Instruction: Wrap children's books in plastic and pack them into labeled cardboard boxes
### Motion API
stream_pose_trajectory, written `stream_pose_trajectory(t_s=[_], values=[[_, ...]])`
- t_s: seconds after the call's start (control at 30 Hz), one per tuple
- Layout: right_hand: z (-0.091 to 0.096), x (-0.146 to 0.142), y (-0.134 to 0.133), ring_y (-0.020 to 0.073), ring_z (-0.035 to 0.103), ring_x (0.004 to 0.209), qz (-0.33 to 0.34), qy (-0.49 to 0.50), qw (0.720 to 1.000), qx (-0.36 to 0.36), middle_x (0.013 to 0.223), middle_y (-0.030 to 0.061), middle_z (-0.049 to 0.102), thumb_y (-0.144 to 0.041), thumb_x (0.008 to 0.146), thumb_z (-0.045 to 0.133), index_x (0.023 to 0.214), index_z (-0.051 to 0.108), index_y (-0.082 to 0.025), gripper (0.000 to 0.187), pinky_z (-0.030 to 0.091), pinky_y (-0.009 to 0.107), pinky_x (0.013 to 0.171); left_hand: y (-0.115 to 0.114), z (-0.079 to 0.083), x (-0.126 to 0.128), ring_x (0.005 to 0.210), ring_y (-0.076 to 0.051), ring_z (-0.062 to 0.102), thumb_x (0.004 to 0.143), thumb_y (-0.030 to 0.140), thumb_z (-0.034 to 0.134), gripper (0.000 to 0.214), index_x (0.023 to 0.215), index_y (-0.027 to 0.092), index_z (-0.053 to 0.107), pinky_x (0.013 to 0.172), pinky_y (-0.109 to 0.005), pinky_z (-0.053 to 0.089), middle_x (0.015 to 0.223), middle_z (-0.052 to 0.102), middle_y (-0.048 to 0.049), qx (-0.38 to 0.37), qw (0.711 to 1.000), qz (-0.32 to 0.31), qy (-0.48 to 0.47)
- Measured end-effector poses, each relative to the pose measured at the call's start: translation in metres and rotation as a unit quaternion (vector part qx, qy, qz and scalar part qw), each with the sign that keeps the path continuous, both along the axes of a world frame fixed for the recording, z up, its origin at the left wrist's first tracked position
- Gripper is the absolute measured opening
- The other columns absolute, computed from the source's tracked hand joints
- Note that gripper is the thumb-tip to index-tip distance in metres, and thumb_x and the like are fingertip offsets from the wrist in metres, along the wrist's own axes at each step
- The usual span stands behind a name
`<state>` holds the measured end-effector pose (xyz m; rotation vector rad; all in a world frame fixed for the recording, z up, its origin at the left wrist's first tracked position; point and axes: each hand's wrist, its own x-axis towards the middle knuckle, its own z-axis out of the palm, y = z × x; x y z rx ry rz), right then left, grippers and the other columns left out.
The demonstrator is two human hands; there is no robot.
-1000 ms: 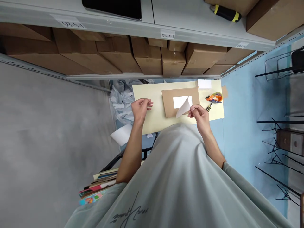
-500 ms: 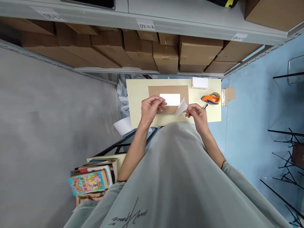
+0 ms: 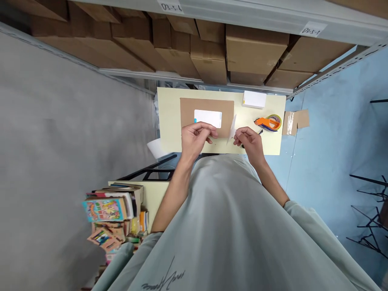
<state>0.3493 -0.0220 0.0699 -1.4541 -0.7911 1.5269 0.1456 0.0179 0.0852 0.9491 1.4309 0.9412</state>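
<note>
A brown cardboard envelope (image 3: 189,110) lies on a pale yellow table (image 3: 169,121) with a white label (image 3: 207,118) stuck on its middle. My right hand (image 3: 249,141) pinches a thin white paper strip (image 3: 232,128) that stands upright beside the envelope's right edge. My left hand (image 3: 195,138) hovers over the envelope's near edge, fingers curled together in a pinch; whether anything is between them I cannot make out.
An orange tape dispenser (image 3: 268,122) and a small white pad (image 3: 254,99) lie on the table's right part. A cardboard scrap (image 3: 295,121) lies on the blue floor. Brown boxes (image 3: 209,56) fill the shelf behind. Stacked books (image 3: 112,210) sit at lower left.
My left hand moved right from the bare table onto the envelope's near edge. The paper strip in my right hand turned from slanted to nearly upright. The view tilted downward.
</note>
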Motion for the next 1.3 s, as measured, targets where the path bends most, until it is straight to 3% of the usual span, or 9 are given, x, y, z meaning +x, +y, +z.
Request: stream_pose_trajectory(t_s=[0.33,0.73,0.93,1.13,1.3], values=[[0.008,-0.019,-0.01,0.0141,0.067,0.071,-0.028,-0.019,0.999,0.01,0.082,-0.0013,0.07,-0.057,0.093,0.08,0.09,0.067,-0.025,0.035,0.056,0.031,0.071,0.006,0.007,-0.019,0.058,-0.017,0.072,0.08,0.042,0.079,0.024,0.071,0.019,0.075,0.049,-0.024,0.054,0.066,0.074,-0.0039,0.005,0.998,-0.048,-0.025],[0.022,-0.079,-0.009,0.0151,0.067,0.071,-0.057,-0.047,0.997,0.034,0.083,0.0001,0.073,-0.065,0.093,0.084,0.091,0.071,-0.026,0.042,0.057,0.032,0.072,0.01,0.007,-0.088,0.062,-0.019,0.076,0.079,0.033,0.074,0.012,0.076,0.021,0.075,0.049,-0.025,0.055,0.069,0.076,-0.004,0.022,0.994,-0.086,-0.071],[0.028,-0.107,-0.004,0.0149,0.066,0.07,-0.067,-0.054,0.996,0.034,0.082,-0.0004,0.072,-0.064,0.092,0.085,0.091,0.071,-0.026,0.041,0.056,0.033,0.071,0.016,0.002,-0.119,0.062,-0.019,0.076,0.081,0.039,0.081,0.019,0.083,0.02,0.076,0.048,-0.024,0.053,0.075,0.079,-0.005,0.004,0.992,-0.09,-0.085],[0.032,-0.131,0.002,0.0146,0.065,0.069,-0.07,-0.077,0.994,0.029,0.079,-0.0016,0.068,-0.066,0.091,0.085,0.09,0.07,-0.025,0.043,0.056,0.032,0.07,0.036,-0.026,-0.168,0.062,-0.017,0.076,0.077,0.055,0.094,0.042,0.083,0.021,0.07,0.047,-0.022,0.048,0.071,0.076,-0.0016,-0.003,0.997,-0.054,-0.054],[0.034,-0.147,0.007,0.0154,0.065,0.071,-0.066,-0.103,0.992,0.016,0.081,-0.001,0.069,-0.067,0.093,0.082,0.091,0.069,-0.026,0.043,0.057,0.033,0.072,0.078,-0.063,-0.241,0.059,-0.012,0.07,0.083,0.069,0.092,0.057,0.086,0.017,0.07,0.045,-0.022,0.043,0.076,0.076,-0.0003,-0.037,0.997,0.068,0.013]])
